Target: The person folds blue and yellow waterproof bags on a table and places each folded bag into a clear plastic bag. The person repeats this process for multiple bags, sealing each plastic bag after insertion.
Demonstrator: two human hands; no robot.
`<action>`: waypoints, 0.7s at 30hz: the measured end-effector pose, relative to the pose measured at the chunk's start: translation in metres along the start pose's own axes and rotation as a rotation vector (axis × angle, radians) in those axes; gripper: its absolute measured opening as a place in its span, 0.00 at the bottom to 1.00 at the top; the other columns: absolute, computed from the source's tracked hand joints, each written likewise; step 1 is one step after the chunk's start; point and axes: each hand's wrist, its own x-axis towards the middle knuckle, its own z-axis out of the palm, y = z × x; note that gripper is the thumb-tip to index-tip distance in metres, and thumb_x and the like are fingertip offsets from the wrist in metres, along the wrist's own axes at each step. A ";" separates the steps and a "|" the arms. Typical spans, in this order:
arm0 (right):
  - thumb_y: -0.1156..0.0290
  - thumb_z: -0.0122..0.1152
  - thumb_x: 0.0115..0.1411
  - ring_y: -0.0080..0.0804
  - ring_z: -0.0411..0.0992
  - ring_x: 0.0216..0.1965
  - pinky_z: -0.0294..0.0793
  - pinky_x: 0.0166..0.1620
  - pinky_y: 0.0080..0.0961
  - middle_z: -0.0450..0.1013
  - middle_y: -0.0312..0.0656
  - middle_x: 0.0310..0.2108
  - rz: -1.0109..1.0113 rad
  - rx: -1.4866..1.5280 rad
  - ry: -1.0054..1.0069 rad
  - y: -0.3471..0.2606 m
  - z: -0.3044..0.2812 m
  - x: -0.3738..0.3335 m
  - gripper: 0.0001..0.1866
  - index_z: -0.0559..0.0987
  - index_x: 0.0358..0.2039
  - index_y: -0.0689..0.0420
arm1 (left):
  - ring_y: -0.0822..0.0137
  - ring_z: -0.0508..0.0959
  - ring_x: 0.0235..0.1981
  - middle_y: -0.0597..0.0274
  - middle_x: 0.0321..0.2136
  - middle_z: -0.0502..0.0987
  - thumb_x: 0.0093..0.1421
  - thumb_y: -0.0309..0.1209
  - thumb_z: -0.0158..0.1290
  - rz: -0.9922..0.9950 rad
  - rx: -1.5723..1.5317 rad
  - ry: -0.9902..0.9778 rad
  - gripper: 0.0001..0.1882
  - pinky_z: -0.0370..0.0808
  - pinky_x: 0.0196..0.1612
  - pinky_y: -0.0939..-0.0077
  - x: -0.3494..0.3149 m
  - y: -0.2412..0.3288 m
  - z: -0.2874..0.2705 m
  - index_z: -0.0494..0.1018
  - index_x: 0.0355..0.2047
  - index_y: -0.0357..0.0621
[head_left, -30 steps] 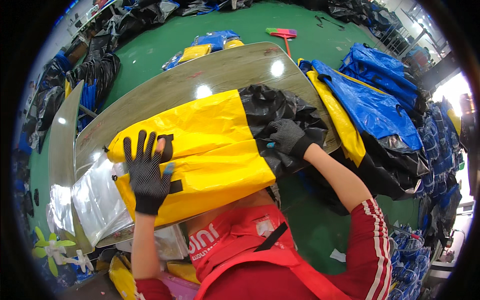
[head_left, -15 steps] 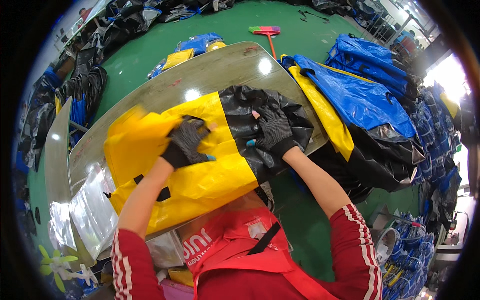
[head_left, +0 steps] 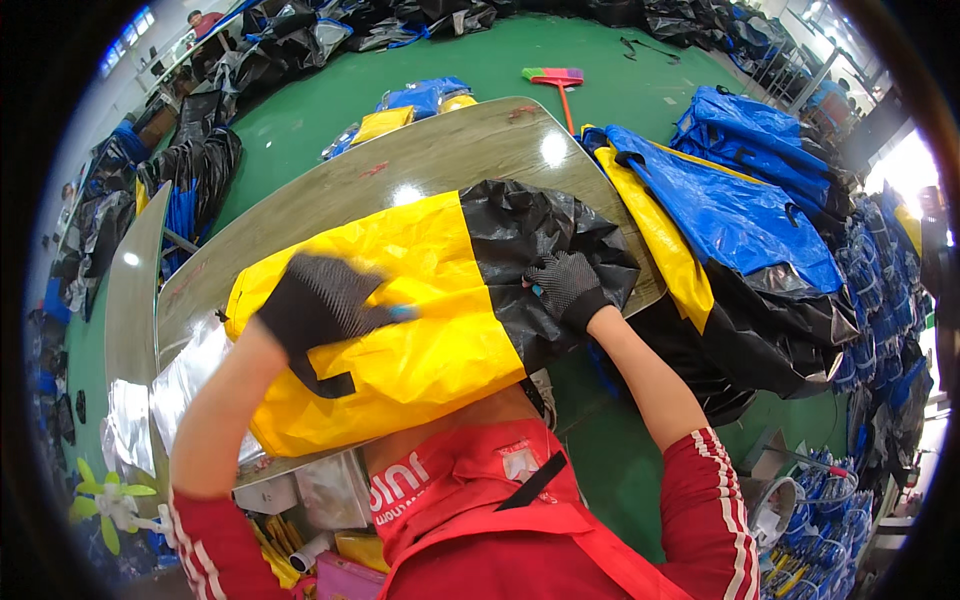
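Observation:
A yellow and black plastic-sheet bag [head_left: 420,370] lies on the wood-look table, its yellow part to the left and its crumpled black part to the right. My left hand [head_left: 325,308], in a dark dotted glove with bare fingertips, is over the yellow part. Motion blurs it, but thumb and fingers look stretched apart with nothing between them. A black strap [head_left: 325,378] shows below that hand. On the black part, my right hand [head_left: 568,288] has its gloved fingers curled into the sheet, gripping it.
The table's [head_left: 440,150] far end reaches away from me. Blue, yellow and black bags [head_left: 725,210] are heaped right of it. Clear plastic sleeves [head_left: 190,385] lie at its left edge. Folded packs [head_left: 385,122] sit beyond it, near a broom [head_left: 560,80] on the green floor.
The raised yellow flap now lies flat. My left hand has shifted left and nearer to me. My right hand, spread on the black part before, has curled its fingers. The whole view has shifted slightly.

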 end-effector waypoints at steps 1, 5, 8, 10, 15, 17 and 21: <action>0.65 0.60 0.53 0.44 0.74 0.33 0.72 0.38 0.40 0.77 0.41 0.32 0.014 0.005 0.052 -0.002 -0.005 -0.001 0.05 0.82 0.31 0.45 | 0.55 0.80 0.43 0.52 0.42 0.80 0.53 0.59 0.56 0.222 -0.234 0.248 0.36 0.74 0.48 0.62 0.023 -0.002 0.007 0.69 0.58 0.54; 0.68 0.60 0.53 0.46 0.73 0.37 0.71 0.41 0.40 0.75 0.42 0.33 -0.126 0.228 0.445 -0.016 -0.041 -0.029 0.11 0.79 0.38 0.52 | 0.41 0.45 0.70 0.49 0.68 0.52 0.59 0.53 0.49 0.476 -0.139 0.254 0.32 0.33 0.65 0.32 0.104 0.017 0.110 0.64 0.62 0.57; 0.65 0.61 0.52 0.49 0.72 0.44 0.68 0.50 0.42 0.75 0.46 0.40 -0.264 0.362 0.668 -0.052 -0.056 -0.073 0.16 0.78 0.41 0.55 | 0.41 0.46 0.69 0.50 0.67 0.54 0.58 0.50 0.49 0.508 -0.152 0.478 0.30 0.32 0.66 0.32 0.116 0.013 0.182 0.66 0.60 0.56; 0.62 0.59 0.58 0.47 0.71 0.47 0.64 0.56 0.42 0.76 0.44 0.40 -0.252 0.259 0.474 -0.079 -0.058 -0.097 0.15 0.79 0.42 0.55 | 0.44 0.45 0.70 0.51 0.67 0.54 0.59 0.49 0.48 0.531 -0.177 0.519 0.32 0.33 0.66 0.34 0.107 0.021 0.209 0.65 0.61 0.51; 0.60 0.55 0.61 0.50 0.74 0.36 0.72 0.43 0.41 0.76 0.50 0.30 -0.077 0.453 0.162 -0.076 -0.083 -0.060 0.14 0.81 0.34 0.59 | 0.43 0.48 0.69 0.51 0.67 0.55 0.61 0.44 0.50 0.602 -0.440 0.372 0.34 0.39 0.68 0.42 0.086 0.051 0.206 0.59 0.63 0.41; 0.51 0.54 0.60 0.50 0.76 0.31 0.75 0.37 0.43 0.76 0.49 0.27 -0.127 0.118 0.072 -0.056 -0.093 -0.015 0.19 0.80 0.33 0.55 | 0.44 0.48 0.69 0.52 0.67 0.55 0.61 0.46 0.49 0.568 -0.452 0.334 0.34 0.40 0.68 0.44 0.084 0.062 0.204 0.57 0.64 0.42; 0.37 0.52 0.57 0.51 0.77 0.37 0.75 0.43 0.44 0.78 0.51 0.33 0.012 -0.010 -0.429 -0.043 -0.071 0.071 0.28 0.84 0.35 0.51 | 0.47 0.49 0.69 0.53 0.67 0.55 0.62 0.49 0.46 0.523 -0.440 0.273 0.36 0.42 0.68 0.47 0.073 0.053 0.218 0.55 0.65 0.43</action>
